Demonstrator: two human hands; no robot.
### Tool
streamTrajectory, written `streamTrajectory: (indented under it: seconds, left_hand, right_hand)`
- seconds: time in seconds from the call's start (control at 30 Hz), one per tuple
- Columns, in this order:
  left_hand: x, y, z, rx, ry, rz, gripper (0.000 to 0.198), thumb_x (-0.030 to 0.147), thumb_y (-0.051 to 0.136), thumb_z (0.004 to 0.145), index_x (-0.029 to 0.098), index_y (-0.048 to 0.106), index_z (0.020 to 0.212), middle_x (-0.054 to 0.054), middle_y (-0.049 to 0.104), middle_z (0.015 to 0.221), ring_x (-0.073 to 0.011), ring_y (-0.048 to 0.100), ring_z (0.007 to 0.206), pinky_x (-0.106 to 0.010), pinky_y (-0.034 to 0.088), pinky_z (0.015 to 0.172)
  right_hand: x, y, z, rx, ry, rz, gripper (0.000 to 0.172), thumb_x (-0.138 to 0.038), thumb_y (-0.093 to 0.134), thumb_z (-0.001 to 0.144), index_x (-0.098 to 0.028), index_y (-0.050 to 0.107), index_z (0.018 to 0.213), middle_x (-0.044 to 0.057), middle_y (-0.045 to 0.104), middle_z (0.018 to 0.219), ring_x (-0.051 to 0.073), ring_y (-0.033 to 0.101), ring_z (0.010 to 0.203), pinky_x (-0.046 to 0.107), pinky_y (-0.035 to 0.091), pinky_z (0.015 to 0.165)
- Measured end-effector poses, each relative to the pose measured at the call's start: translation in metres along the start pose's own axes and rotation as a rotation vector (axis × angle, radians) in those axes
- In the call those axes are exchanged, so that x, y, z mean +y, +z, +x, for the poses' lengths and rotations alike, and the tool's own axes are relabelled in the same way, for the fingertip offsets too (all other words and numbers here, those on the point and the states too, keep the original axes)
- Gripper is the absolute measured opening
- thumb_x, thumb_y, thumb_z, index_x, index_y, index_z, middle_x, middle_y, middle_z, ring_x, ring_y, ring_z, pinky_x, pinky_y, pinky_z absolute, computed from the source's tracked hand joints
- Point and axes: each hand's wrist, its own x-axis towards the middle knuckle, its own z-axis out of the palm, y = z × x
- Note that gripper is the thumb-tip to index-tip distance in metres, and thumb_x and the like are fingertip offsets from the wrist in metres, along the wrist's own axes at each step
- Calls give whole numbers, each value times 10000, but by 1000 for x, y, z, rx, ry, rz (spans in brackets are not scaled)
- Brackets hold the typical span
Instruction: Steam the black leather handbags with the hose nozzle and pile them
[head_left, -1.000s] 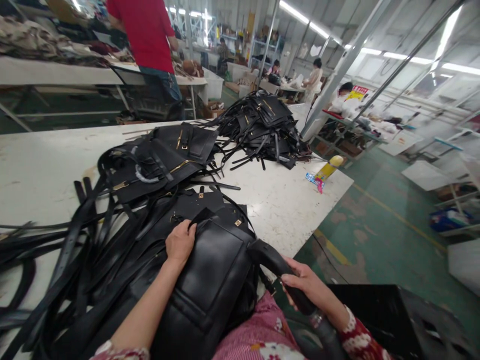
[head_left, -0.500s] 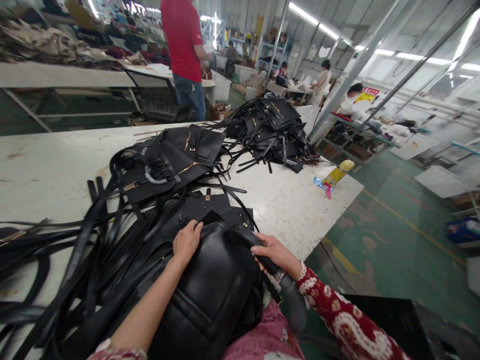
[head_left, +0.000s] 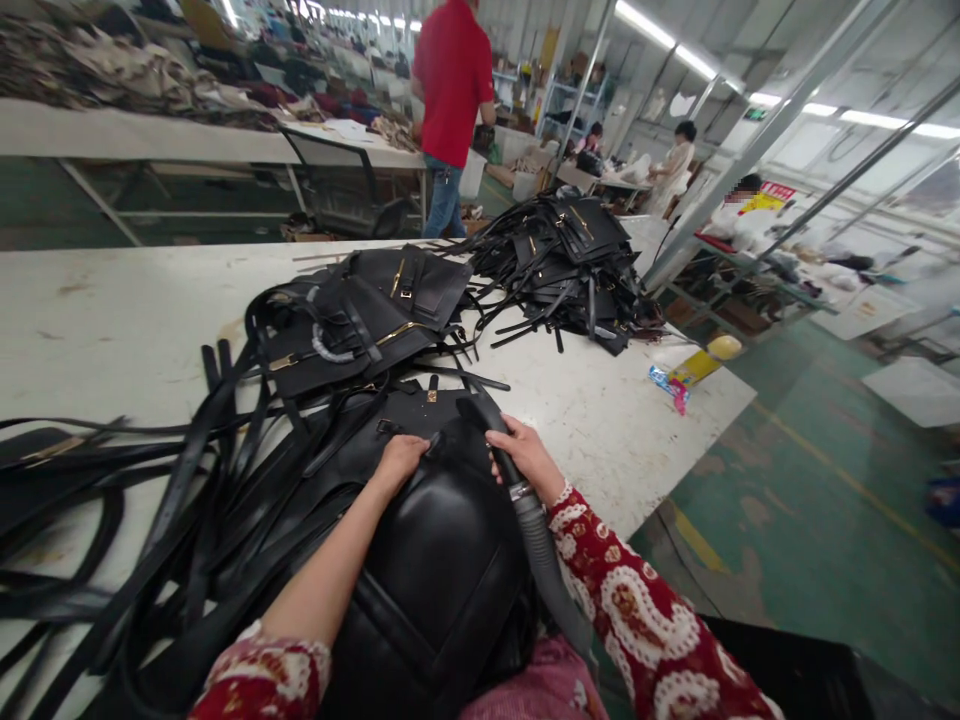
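Observation:
My left hand [head_left: 403,462] is closed on the top edge of a black leather bag [head_left: 442,550], pinching it near the opening. The bag lies against the table's near edge, by my lap. In my right hand [head_left: 529,455] is a black vacuum nozzle [head_left: 517,491], joined to a grey ribbed hose [head_left: 541,550] that runs down beside the bag. The nozzle's front end points away from me at the bag's top edge; whether it reaches inside I cannot tell. Another black bag part with a gold clasp [head_left: 432,396] lies just beyond.
Black bags with gold zips [head_left: 352,325] and long straps lie ahead on the white table [head_left: 112,320]. A higher heap of black bags [head_left: 570,250] is at the far end. A yellow bottle [head_left: 697,364] lies near the right corner. A person in a red shirt [head_left: 454,90] stands beyond.
My right hand has moved forward and swung the nozzle along the bag's top edge, so more hose shows. My left hand still grips the edge, slightly farther along. The view has shifted left.

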Motion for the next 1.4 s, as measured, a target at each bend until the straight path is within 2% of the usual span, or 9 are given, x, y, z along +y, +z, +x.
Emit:
streamTrajectory:
  seconds: [0.17,0.3,0.47,0.6,0.7,0.87,1.07,1.23,1.4]
  left_hand:
    - [-1,1,1,-20,-56,-192,186,330,542,620,181,620,539,-22,628,554,-205,590,659,-295,438,650]
    - [0,0,-5,-78,-91,-373,189,343,577,580,161,626,596,-28,648,602,-197,596,650,-313,456,677]
    - [-3,-2,-13,-146,-145,-551,259,349,640,518,134,625,662,-48,669,658,-190,607,629,-340,474,701]
    - [-2,-2,-13,-206,-175,-646,321,335,681,506,117,649,739,-64,685,696,-188,621,661,-331,474,735]
    - [-1,-3,-11,-273,-185,-706,400,311,705,525,119,661,873,-71,698,760,-187,632,695,-326,473,761]
    - [3,-5,-11,-388,-167,-763,544,254,746,513,134,629,1030,-76,699,848,-198,637,744,-332,460,799]
    - [4,-3,-16,-462,-112,-796,598,231,729,554,146,575,1126,-68,683,941,-196,624,815,-330,418,865]
    - [1,-2,-17,-472,-76,-834,607,207,714,580,153,547,1161,-65,662,1012,-187,606,884,-304,395,891]
    - [0,-2,-17,-471,-88,-844,633,242,707,593,157,519,1191,-76,668,990,-205,611,881,-331,409,880]
  right_hand:
    - [-16,-18,-34,-106,76,-17,544,-366,609,738,-204,421,1222,-27,572,594,142,551,415,219,473,354]
    - [-10,-6,-44,-258,170,-29,565,-328,619,729,-219,415,1245,-29,580,592,144,556,410,221,476,354]
    - [-3,25,-12,-180,99,-10,507,-327,611,742,-209,449,1208,-37,564,554,145,544,393,221,465,338]
    - [-11,26,4,-40,33,0,469,-340,557,780,-207,413,1205,-57,531,546,120,520,387,194,453,335]
    - [-18,14,-7,-11,27,2,466,-350,545,785,-195,396,1199,-49,540,563,126,527,399,204,462,339]
    - [-23,5,-35,-136,77,13,483,-345,588,760,-222,423,1196,-33,569,579,142,547,409,221,472,346]
    - [-18,16,-25,-139,110,35,480,-354,578,762,-226,418,1195,-42,559,557,133,535,393,205,463,340]
    - [-19,11,-26,-175,152,29,444,-371,575,757,-202,447,1148,-17,583,585,150,551,410,231,475,346]
    - [-19,10,-19,-83,103,22,448,-391,579,751,-203,438,1132,-39,559,566,133,532,395,212,466,340]
